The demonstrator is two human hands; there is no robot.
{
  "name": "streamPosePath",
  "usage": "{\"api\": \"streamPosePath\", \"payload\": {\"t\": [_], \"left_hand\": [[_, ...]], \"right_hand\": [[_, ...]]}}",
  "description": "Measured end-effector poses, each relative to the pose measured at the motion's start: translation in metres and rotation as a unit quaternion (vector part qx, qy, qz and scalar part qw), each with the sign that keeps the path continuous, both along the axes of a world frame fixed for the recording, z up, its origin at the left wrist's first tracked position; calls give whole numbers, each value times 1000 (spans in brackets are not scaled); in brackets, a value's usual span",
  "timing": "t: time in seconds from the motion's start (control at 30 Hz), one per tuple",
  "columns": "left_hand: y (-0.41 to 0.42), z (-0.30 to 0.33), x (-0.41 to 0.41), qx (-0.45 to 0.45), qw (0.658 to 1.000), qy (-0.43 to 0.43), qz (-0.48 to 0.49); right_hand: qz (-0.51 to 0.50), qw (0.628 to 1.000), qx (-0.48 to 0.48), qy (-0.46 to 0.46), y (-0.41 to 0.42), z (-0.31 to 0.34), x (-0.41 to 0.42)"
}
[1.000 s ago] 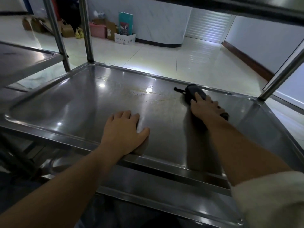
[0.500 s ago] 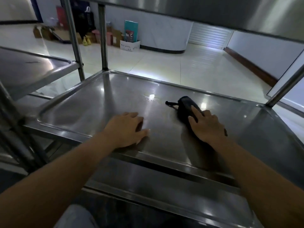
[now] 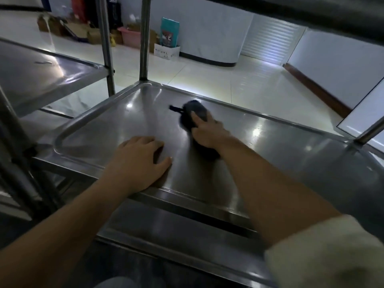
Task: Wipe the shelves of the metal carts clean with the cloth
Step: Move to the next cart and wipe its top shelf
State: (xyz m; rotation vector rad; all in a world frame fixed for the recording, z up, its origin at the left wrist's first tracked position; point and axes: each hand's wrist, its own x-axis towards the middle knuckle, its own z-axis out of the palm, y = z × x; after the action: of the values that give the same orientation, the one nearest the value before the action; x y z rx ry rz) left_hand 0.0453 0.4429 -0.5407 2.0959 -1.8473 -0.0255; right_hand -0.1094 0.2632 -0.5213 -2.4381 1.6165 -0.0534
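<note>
A steel cart shelf [image 3: 291,146] with a raised rim fills the middle of the head view. On it lies a dark cloth [image 3: 193,111], bunched and blurred, with a short dark tab sticking out to its left. My right hand [image 3: 207,132] presses down on the cloth with fingers spread over it, near the shelf's far middle. My left hand [image 3: 141,159] rests flat on the shelf by the near rim, fingers relaxed and holding nothing.
A second steel cart's shelf [image 3: 41,73] stands close on the left, with upright posts [image 3: 144,38] between the two. Another shelf hangs overhead at the top right. Beyond lie a white tiled floor [image 3: 239,84] and boxes [image 3: 166,50] along the far wall.
My right hand has pushed the cloth leftward and farther back across the shelf. The left hand has stayed near the front rim. The view has shifted right.
</note>
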Motion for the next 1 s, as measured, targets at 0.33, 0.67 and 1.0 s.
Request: {"api": "streamPosePath", "payload": {"t": [0.33,0.67,1.0], "left_hand": [[13,2,-7,-43,997,4,57],[17,3,-18,-50,992,21,115],[18,4,-11,-74,982,85,152]], "right_hand": [[65,996,-58,-15,7,2,19],[-40,999,8,2,-22,4,57],[46,998,-41,7,4,1,95]]}}
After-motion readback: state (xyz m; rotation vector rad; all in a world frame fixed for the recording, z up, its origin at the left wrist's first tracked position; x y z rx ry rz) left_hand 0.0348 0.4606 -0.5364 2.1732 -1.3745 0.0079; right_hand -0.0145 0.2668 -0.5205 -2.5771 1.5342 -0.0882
